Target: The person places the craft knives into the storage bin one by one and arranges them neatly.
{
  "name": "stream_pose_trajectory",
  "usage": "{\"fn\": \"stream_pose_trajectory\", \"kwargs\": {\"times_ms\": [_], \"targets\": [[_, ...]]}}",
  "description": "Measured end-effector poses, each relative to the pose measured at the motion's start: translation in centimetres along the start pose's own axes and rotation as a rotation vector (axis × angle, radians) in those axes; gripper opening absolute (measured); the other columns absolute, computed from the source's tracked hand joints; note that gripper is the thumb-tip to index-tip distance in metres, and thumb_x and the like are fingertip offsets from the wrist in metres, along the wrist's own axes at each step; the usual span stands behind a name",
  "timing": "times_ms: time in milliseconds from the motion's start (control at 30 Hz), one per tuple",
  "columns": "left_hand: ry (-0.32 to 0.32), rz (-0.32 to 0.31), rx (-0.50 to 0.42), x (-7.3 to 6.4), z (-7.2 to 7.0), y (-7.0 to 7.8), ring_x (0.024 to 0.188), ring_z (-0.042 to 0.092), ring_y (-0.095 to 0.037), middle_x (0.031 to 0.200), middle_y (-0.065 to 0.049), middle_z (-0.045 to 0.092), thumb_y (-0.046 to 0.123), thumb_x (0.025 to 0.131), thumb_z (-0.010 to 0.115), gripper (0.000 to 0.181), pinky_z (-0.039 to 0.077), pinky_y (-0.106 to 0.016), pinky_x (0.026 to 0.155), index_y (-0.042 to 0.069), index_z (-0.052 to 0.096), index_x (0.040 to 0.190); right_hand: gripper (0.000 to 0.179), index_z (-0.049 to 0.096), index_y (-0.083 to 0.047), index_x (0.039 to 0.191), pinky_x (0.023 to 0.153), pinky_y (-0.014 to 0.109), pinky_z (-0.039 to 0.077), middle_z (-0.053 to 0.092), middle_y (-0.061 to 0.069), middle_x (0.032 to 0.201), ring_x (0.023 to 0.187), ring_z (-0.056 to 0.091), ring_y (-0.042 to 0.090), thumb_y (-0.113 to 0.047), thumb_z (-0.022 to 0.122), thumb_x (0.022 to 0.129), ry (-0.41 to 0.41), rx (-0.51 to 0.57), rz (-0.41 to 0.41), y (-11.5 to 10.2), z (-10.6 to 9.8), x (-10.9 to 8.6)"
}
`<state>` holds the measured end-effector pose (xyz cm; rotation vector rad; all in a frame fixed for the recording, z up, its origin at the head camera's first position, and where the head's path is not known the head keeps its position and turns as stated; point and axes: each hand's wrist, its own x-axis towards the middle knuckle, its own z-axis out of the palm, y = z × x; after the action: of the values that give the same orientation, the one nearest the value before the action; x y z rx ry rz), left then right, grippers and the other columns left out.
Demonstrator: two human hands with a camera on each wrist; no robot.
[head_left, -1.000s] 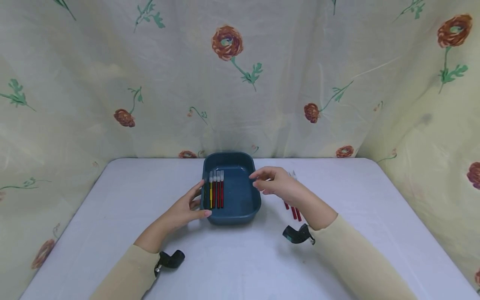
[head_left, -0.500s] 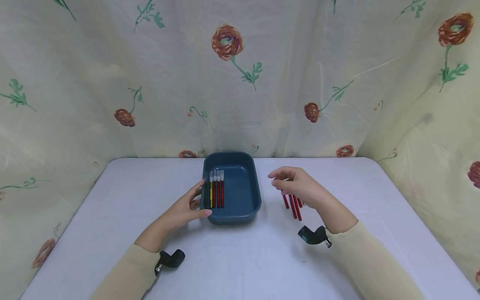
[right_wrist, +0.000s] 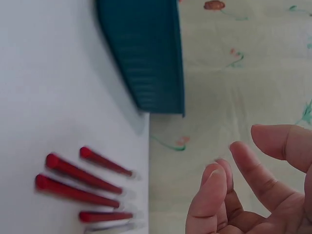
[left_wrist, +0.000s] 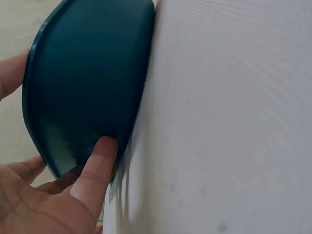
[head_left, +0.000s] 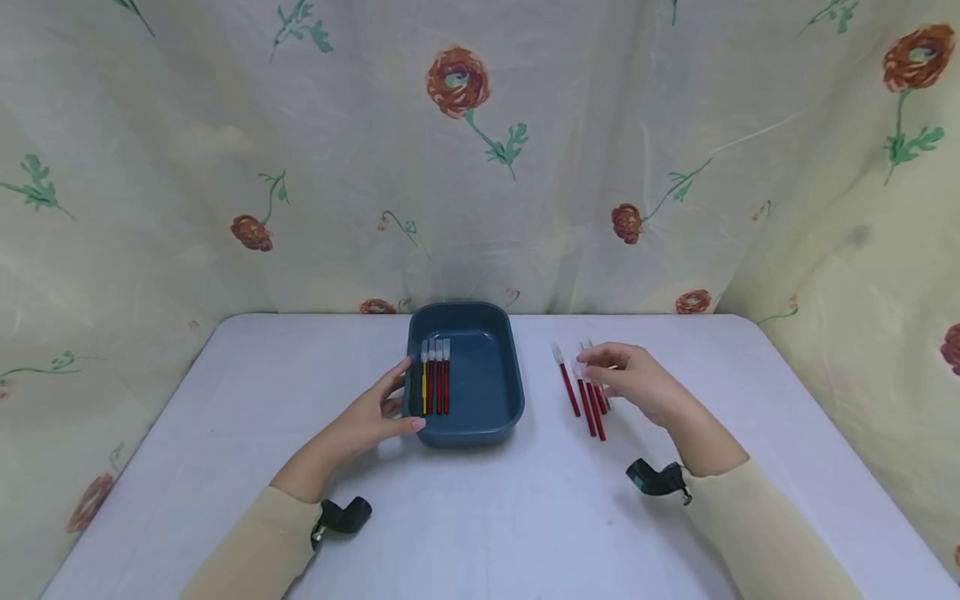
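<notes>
My left hand (head_left: 371, 419) holds the left side of a dark blue plastic tray (head_left: 491, 387), thumb at the near corner and fingers along the outer wall. Inside the tray, at the left, several slim pens (head_left: 438, 387) with clear caps lie side by side; most are red and one is yellow (head_left: 424, 387). My right hand (head_left: 637, 379) hovers over more red pens (head_left: 568, 392) on the table, right of the tray, partly hiding their capped ends. In the right wrist view nothing sits between its parted thumb and fingers, and the red barrels (right_wrist: 80, 173) lie below.
A white-covered table (head_left: 480, 517) carries everything. Behind it and at the sides hangs a pale curtain (head_left: 337, 167) printed with red flowers. Black wrist cameras (head_left: 347, 517) sit at both cuffs.
My right hand has moved right, from the tray's right rim to above the loose pens, uncovering the leftmost ones. My left hand and the tray have stayed in place.
</notes>
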<state>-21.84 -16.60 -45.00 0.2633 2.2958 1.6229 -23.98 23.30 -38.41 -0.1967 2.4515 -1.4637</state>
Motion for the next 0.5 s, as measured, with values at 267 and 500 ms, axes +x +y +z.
{"fn": "stream_pose_trajectory", "kwargs": {"times_ms": [267,500], "targets": [[0.0,-0.001,-0.003,0.0,0.0,0.1,0.145,0.028,-0.045,0.164,-0.02,0.017,0.024,0.087,0.081,0.1,0.033,-0.058,0.112,0.028,0.014,0.162,0.036,0.057,0.007,0.131,0.078,0.029,0.053,0.062,0.016,0.115,0.101,0.057,0.025,-0.013,0.058,0.101,0.044,-0.021,0.015,2.6,-1.0,0.6],[-0.009,0.004,-0.018,0.0,0.0,0.0,0.146,0.028,-0.045,0.164,-0.02,0.017,0.023,0.087,0.08,0.1,0.034,-0.057,0.112,0.028,0.014,0.162,0.036,0.056,0.008,0.13,0.075,0.03,0.052,0.061,0.014,0.109,0.092,0.055,0.019,-0.01,0.057,0.1,0.047,-0.012,0.061,4.4,-1.3,1.2]]}}
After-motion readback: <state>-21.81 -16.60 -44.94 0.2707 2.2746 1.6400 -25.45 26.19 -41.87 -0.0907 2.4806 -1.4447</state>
